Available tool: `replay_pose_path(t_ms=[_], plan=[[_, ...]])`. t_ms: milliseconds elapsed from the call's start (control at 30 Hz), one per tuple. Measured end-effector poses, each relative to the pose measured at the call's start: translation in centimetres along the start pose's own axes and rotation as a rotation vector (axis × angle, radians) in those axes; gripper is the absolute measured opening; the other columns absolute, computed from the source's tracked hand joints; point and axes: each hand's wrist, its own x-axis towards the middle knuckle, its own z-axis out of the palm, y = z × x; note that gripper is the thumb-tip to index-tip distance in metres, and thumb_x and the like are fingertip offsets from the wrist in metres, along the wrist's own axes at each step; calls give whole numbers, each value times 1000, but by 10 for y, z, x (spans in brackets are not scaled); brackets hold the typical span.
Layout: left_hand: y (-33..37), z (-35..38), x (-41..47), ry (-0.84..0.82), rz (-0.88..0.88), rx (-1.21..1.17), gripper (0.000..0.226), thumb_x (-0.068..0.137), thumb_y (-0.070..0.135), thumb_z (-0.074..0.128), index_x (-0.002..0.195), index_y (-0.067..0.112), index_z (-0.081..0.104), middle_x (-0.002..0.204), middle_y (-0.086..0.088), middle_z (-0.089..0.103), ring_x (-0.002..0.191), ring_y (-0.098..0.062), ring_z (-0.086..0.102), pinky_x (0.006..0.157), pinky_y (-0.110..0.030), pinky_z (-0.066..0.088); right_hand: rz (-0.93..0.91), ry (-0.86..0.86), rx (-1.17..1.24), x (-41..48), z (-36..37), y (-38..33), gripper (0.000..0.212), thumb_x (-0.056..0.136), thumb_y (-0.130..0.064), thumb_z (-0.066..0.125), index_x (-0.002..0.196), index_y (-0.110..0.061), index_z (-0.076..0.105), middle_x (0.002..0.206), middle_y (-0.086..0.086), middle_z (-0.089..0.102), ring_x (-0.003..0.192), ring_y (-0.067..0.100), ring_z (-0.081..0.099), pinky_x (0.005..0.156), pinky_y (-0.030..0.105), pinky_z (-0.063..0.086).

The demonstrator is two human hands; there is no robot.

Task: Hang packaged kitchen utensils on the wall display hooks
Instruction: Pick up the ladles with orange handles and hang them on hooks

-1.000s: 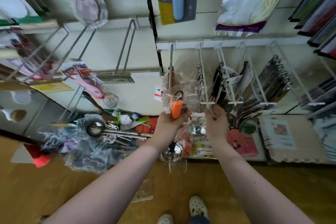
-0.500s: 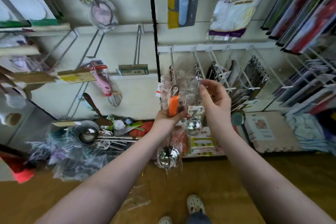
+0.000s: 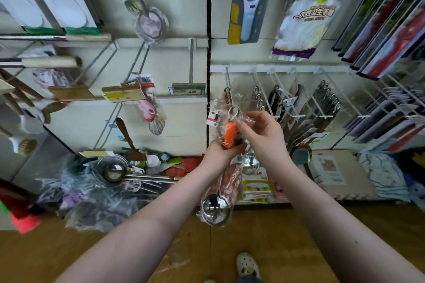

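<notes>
My left hand (image 3: 219, 153) grips the orange handle of a packaged steel ladle (image 3: 216, 208) whose bowl hangs down in clear plastic wrap. My right hand (image 3: 264, 132) pinches the top of the wrap beside the metal hanging ring at the handle's end. Both hands are just in front of a white wall hook (image 3: 228, 86) that carries similar orange-handled ladles. Neighbouring hooks (image 3: 259, 89) to the right hold more packaged utensils.
A heap of wrapped ladles and utensils (image 3: 115, 174) lies on the low shelf at the left. A peeler card (image 3: 247, 4) and a glove bag (image 3: 305, 18) hang above. Racks of flat packages (image 3: 388, 30) project at the right. Wooden floor lies below, with my shoe (image 3: 247, 264).
The view tilted upward. My right hand left the neighbouring hook, moved left and closed on the top of the ladle's wrap; my left hand raised the ladle slightly.
</notes>
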Motion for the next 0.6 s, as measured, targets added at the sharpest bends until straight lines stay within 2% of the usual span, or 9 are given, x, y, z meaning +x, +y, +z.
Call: replay_pose_path(t_ms=[167,233,333,433,467,500,600], plan=[[6,-3,-1,-18,3,-30,20,83,7,67,102,10,68,99,-13,72,94,-28,68,84,-40,56,56,-27,-27,0,8,10,20,87,-18,66,102,-10,55,94,2,65,90,16,64,79,31,55],[8,-5,0,-39,5,-80,23,82,4,61,104,10,66,104,-18,70,98,-32,67,86,-42,55,62,-37,-31,1,11,14,19,87,-13,66,101,-8,55,94,3,64,89,16,64,77,30,56],[6,-11,4,-64,27,-190,50,71,22,59,117,3,58,113,-26,63,100,-35,64,85,-42,53,80,-28,34,1,13,17,17,88,-13,65,99,-7,55,90,2,63,80,11,62,62,14,51],[7,-11,6,-50,59,-251,68,79,57,60,130,13,50,119,-17,63,101,-26,65,80,-34,53,54,-17,20,1,16,23,11,88,-14,65,88,-11,55,81,0,62,74,11,60,63,18,50],[6,-11,8,-13,75,-218,65,84,63,54,129,16,48,116,-13,64,99,-24,66,77,-31,55,43,-18,4,1,18,25,11,88,-14,65,86,-12,55,81,0,62,74,12,61,65,21,51],[6,-10,9,24,87,-191,56,88,59,49,127,19,47,111,-8,66,94,-20,67,72,-27,56,34,-25,-9,1,20,26,10,88,-14,65,85,-13,55,80,-1,62,74,11,61,65,19,50],[0,-10,13,73,95,-227,22,98,39,43,117,31,49,106,-4,67,89,-17,67,66,-26,55,24,-45,-27,1,25,29,11,88,-12,64,83,-13,55,77,-3,60,70,5,57,60,10,45]])
